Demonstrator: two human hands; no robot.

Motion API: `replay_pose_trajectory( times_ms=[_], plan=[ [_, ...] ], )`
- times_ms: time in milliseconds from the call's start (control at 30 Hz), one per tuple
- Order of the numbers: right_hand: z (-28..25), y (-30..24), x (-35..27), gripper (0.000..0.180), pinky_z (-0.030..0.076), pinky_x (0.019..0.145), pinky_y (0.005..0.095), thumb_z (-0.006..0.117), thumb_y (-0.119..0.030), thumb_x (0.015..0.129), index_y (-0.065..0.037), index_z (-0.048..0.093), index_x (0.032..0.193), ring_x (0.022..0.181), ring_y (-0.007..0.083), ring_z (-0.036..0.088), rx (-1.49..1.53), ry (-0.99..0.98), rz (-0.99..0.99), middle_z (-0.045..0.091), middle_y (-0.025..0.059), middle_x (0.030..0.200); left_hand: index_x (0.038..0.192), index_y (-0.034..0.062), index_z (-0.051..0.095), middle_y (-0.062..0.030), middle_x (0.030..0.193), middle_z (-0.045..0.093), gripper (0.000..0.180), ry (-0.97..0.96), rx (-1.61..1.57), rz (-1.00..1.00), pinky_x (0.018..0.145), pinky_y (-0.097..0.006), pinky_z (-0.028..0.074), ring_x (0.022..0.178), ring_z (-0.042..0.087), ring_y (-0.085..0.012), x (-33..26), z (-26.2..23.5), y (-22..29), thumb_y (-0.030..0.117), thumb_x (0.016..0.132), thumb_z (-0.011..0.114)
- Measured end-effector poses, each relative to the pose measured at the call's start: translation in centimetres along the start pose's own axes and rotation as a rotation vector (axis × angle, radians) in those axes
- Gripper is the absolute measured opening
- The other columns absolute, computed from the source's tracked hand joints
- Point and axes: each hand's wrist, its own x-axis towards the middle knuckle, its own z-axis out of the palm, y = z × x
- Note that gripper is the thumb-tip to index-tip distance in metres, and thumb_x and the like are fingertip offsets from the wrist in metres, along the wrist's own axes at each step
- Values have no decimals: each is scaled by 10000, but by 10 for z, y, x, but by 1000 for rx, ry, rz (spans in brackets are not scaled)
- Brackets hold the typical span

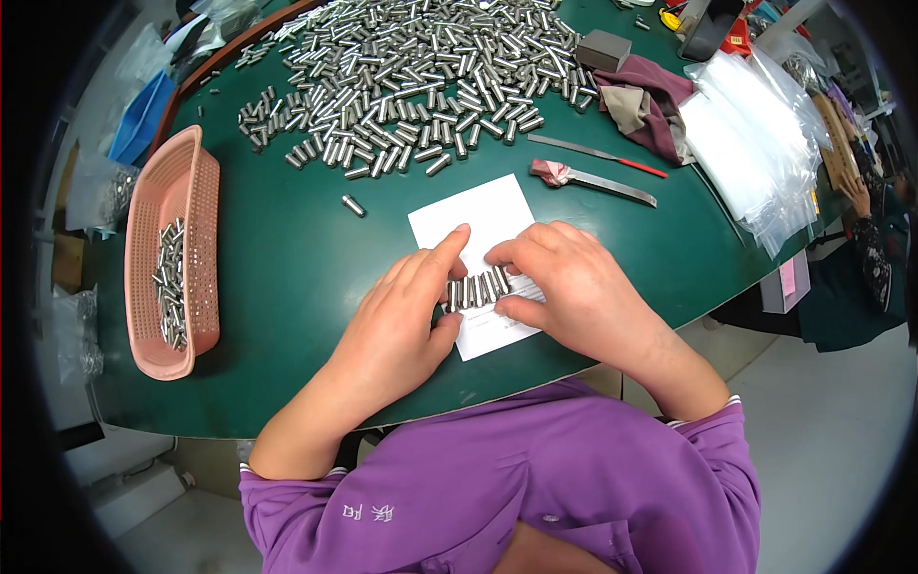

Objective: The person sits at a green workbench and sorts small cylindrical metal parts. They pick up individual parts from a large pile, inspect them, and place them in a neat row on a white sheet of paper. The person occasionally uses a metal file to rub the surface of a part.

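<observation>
A short row of shiny metal pins (478, 290) stands side by side between my two hands, above a white sheet of paper (483, 206). My left hand (397, 301) closes on the row's left end, with the thumb below and the fingers above. At the right end, the thumb and index finger of my right hand (576, 292) pinch the row; its other fingers are curled. Whether the pins touch the paper I cannot tell. One loose metal pin (354, 206) lies on the green table (287, 277) beyond my left hand.
A large heap of metal pins (411, 81) covers the far table. To the left stands a pink basket (206, 277) holding smaller metal pieces. At right lie a red-handled file (598, 155), a metal strip with a wrapped end (612, 185), a cloth (645, 100) and plastic bags (755, 143).
</observation>
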Motion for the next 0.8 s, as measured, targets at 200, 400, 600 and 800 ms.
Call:
replay_pose_trajectory(
  times_ms=[200, 400, 600, 800],
  plan=[
    [-8, 5, -2, 369, 478, 813, 427, 775, -115, 721, -82, 629, 1058, 936, 299, 593, 17, 4, 26, 612, 77, 956, 1467, 31, 371, -106, 1094, 600, 792, 1, -50, 19, 837, -373, 494, 907, 585, -258, 2, 5, 0, -54, 752, 701],
    [-12, 7, -1, 331, 482, 821, 428, 764, -113, 735, -80, 643, 1041, 929, 305, 597, -2, -4, 23, 629, 81, 961, 1487, 68, 370, -82, 1102, 610, 864, 40, -81, 31, 760, -308, 494, 851, 557, -183, 2, 11, -4, -72, 719, 742],
    [-14, 8, -1, 338, 481, 817, 380, 775, -74, 713, -93, 673, 1035, 862, 249, 621, -14, 13, 29, 621, 55, 861, 1485, 38, 344, -125, 1101, 593, 828, 44, -100, 35, 798, -356, 512, 845, 599, -226, 3, 13, -3, -40, 754, 726],
    [-15, 4, 0, 352, 486, 810, 384, 779, -100, 738, -88, 680, 1076, 840, 256, 627, 92, -3, 85, 645, 51, 840, 1436, 56, 430, -120, 1105, 593, 748, 103, -121, 45, 737, -341, 525, 831, 607, -218, 5, 15, -4, -13, 762, 747]
  ],
)
